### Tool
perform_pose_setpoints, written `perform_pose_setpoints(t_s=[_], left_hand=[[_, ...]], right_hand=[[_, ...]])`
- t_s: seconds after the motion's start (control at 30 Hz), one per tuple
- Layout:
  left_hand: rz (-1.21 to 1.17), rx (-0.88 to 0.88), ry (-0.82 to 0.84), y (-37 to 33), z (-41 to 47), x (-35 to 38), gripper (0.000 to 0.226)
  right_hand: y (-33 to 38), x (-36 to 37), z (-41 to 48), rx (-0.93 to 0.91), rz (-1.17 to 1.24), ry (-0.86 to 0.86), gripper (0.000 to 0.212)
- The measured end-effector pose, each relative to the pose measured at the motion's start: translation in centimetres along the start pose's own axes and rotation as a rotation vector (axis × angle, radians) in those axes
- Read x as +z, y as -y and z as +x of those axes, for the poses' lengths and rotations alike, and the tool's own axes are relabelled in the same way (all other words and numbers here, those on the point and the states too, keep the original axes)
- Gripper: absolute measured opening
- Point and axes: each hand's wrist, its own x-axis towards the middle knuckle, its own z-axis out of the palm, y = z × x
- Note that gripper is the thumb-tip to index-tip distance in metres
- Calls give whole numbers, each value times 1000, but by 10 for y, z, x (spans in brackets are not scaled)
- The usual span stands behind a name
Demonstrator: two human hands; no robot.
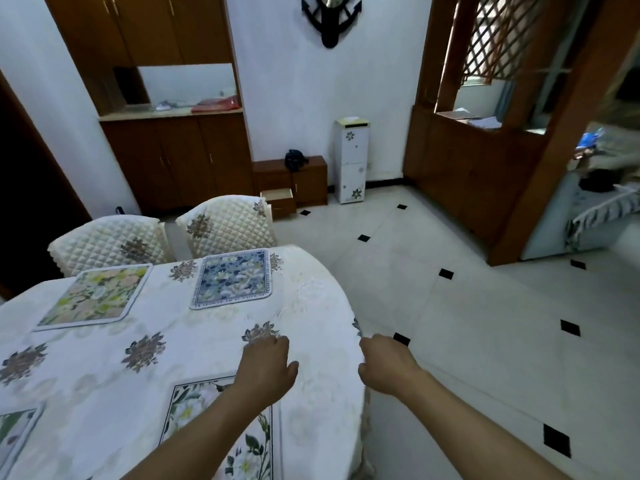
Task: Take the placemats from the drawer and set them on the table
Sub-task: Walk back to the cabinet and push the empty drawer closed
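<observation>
Several floral placemats lie on the table (311, 306), which wears a white flowered cloth. A blue one (233, 277) and a green-pink one (95, 296) lie on the far side. A white-flowered one (194, 407) and a partly cut-off one (15, 434) lie near me. My left hand (266, 367) rests palm down on the cloth just past the white-flowered mat, holding nothing. My right hand (384, 363) hovers at the table's right edge, fingers curled, with nothing in it. The drawer (278, 199) of a small wooden cabinet stands pulled out across the room.
Two quilted chair backs (225, 225) stand behind the table. A tall brown cupboard (173, 150) and a white floral cabinet (351, 161) line the far wall. A wooden partition (485, 150) stands at the right. Tiled floor (467, 323) stretches to the right of the table.
</observation>
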Motion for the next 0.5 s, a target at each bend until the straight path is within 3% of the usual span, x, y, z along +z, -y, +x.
perform_pose_setpoints(t_s=[0.27, 0.5], left_hand=[[6, 131, -24, -47, 64, -5, 31], [30, 154, -53, -102, 119, -13, 32]], right_hand=[[-45, -34, 13, 103, 48, -69, 27], [-107, -64, 40, 92, 21, -121, 20]])
